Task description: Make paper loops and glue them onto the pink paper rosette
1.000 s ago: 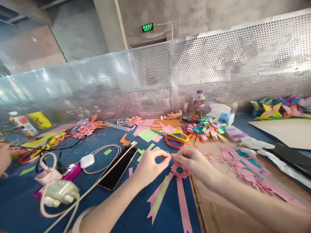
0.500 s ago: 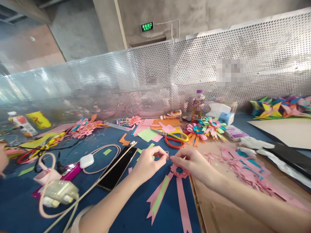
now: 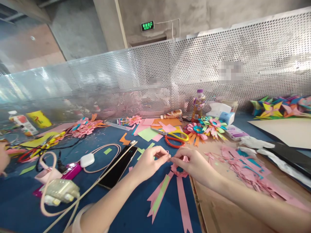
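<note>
At the far left of the blue-covered table point(image 3: 131, 212), another person's hand point(image 3: 3, 159) shows at the edge of view, below a white-capped bottle point(image 3: 24, 123) and a yellow packet point(image 3: 40, 119). Next come a translucent plug adapter point(image 3: 62, 190), a white earbud case point(image 3: 86, 160) and a black smartphone point(image 3: 118, 168) with a pale cable lying across it. At center, your left hand point(image 3: 151, 161) curls thumb and fingers into a pinch, its tips meeting or nearly meeting those of your right hand point(image 3: 190, 160), likewise pinched; whether either grasps a scrap is too small to tell. The pink paper rosette point(image 3: 177, 171) lies on the table, partly hidden under your right hand, with one green-striped tail point(image 3: 159, 198) slanting left and a plain pink tail point(image 3: 184, 205) running toward you. Beyond your hands rest scissors point(image 3: 178, 138) with yellow and red handles. To the right, a purple-capped drink bottle point(image 3: 198, 106) stands behind finished paper flowers point(image 3: 211, 127), pink paper strips point(image 3: 252, 171) are heaped on brown cardboard point(image 3: 210, 207), and multicolored folded-paper stars point(image 3: 272, 110) sit at the far end.
</note>
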The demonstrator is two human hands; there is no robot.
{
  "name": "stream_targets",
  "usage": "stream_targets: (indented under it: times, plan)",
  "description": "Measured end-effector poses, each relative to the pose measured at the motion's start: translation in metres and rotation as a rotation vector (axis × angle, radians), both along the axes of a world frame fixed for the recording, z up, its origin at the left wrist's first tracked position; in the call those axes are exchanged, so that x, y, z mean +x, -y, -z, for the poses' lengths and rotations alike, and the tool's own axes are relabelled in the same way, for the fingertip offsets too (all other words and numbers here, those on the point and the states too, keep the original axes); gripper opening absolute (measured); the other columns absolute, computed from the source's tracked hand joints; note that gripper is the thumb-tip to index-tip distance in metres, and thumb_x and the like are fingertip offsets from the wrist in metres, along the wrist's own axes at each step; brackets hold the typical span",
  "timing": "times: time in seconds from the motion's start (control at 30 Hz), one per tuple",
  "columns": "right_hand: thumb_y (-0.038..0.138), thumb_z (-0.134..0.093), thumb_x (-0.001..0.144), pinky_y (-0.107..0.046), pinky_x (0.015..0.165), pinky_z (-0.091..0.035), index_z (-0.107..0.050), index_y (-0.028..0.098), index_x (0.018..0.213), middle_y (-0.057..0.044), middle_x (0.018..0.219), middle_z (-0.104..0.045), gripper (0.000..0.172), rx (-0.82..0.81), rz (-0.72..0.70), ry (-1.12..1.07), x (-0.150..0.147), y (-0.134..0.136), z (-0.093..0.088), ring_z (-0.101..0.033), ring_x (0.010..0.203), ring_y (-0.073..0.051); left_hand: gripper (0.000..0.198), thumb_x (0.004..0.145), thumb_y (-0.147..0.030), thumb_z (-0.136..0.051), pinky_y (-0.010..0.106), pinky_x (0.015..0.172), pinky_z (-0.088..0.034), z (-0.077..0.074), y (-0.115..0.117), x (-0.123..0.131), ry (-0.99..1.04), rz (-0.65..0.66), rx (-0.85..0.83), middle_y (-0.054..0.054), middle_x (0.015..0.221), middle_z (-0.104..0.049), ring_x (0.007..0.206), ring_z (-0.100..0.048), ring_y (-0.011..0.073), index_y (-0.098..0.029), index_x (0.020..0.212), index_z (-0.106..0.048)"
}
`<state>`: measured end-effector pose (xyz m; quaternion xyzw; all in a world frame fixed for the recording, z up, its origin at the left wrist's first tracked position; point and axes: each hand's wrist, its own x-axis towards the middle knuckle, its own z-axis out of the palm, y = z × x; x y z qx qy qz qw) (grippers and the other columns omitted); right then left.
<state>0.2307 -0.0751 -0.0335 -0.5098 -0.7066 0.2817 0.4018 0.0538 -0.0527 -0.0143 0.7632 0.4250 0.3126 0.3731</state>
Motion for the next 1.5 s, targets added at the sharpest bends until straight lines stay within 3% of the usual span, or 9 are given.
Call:
stream_targets:
  times: [0.27, 0.43, 0.63, 0.83, 0.97, 1.1, 1.5]
  plan:
    - [0.029, -0.059, 0.083, -0.029, 0.062, -0.046, -0.057, 0.02, 0.06, 0.0, 0.068, -0.06, 0.024, 0.177, 0.09, 0.024, 0.006, -0.009, 0.009, -0.059, 0.069, -0.017, 0.019, 0.082, -0.033, -0.055, 0.026, 0.077, -0.044, 0.004, -0.011, -0.006, 0.164, -0.03, -0.062, 0.002, 0.079, -0.066, 0.081, -0.061, 0.0168, -0.017, 0.078, -0.063]
    - [0.025, -0.056, 0.086, -0.033, 0.069, -0.044, -0.06, 0.019, 0.07, -0.003, 0.075, -0.062, 0.017, 0.561, 0.086, 0.136, 0.015, -0.014, 0.025, -0.058, 0.074, -0.018, 0.018, 0.081, -0.032, -0.055, 0.026, 0.077, -0.046, 0.008, -0.016, -0.007, 0.237, -0.1, -0.112, 0.003, 0.08, -0.068, 0.079, -0.063, 0.0167, -0.016, 0.081, -0.064]
    - [0.02, -0.056, 0.085, -0.034, 0.071, -0.037, -0.06, 0.02, 0.078, -0.005, 0.081, -0.064, 0.009, 0.739, 0.012, 0.217, 0.023, -0.013, 0.034, -0.056, 0.076, -0.018, 0.02, 0.078, -0.032, -0.056, 0.027, 0.074, -0.045, 0.008, -0.017, -0.008, 0.305, -0.184, -0.052, 0.001, 0.067, -0.062, 0.071, -0.06, 0.0159, -0.016, 0.067, -0.058]
    - [0.018, -0.054, 0.085, -0.034, 0.071, -0.035, -0.058, 0.02, 0.078, -0.005, 0.079, -0.062, 0.008, 0.784, 0.013, 0.253, 0.025, -0.011, 0.033, -0.055, 0.075, -0.018, 0.026, 0.079, -0.031, -0.051, 0.026, 0.069, -0.046, 0.011, -0.021, -0.008, 0.384, -0.204, -0.017, -0.002, 0.058, -0.053, 0.061, -0.056, 0.0129, -0.017, 0.057, -0.05]
    - [0.019, -0.055, 0.084, -0.035, 0.072, -0.035, -0.057, 0.02, 0.076, -0.003, 0.077, -0.061, 0.008, 0.797, 0.002, 0.262, 0.026, -0.008, 0.033, -0.054, 0.074, -0.018, 0.015, 0.079, -0.031, -0.056, 0.024, 0.066, -0.046, 0.012, -0.024, -0.009, 0.427, -0.209, -0.002, 0.0, 0.071, -0.062, 0.066, -0.059, 0.0123, -0.017, 0.081, -0.06]
    - [0.017, -0.055, 0.083, -0.036, 0.073, -0.035, -0.055, 0.019, 0.075, -0.004, 0.077, -0.06, 0.009, 0.79, 0.008, 0.243, 0.024, -0.004, 0.032, -0.053, 0.075, -0.018, 0.022, 0.077, -0.03, -0.061, 0.025, 0.069, -0.047, 0.012, -0.024, -0.01, 0.424, -0.192, -0.001, 0.002, 0.079, -0.068, 0.072, -0.063, 0.0137, -0.018, 0.095, -0.062]
    - [0.018, -0.051, 0.085, -0.037, 0.076, -0.036, -0.052, 0.02, 0.069, -0.003, 0.076, -0.058, 0.016, 0.674, 0.026, 0.183, 0.02, 0.003, 0.026, -0.052, 0.075, -0.018, 0.02, 0.077, -0.03, -0.063, 0.025, 0.067, -0.048, 0.004, -0.017, -0.006, 0.362, -0.222, -0.057, 0.004, 0.073, -0.069, 0.069, -0.063, 0.0142, -0.014, 0.087, -0.066]
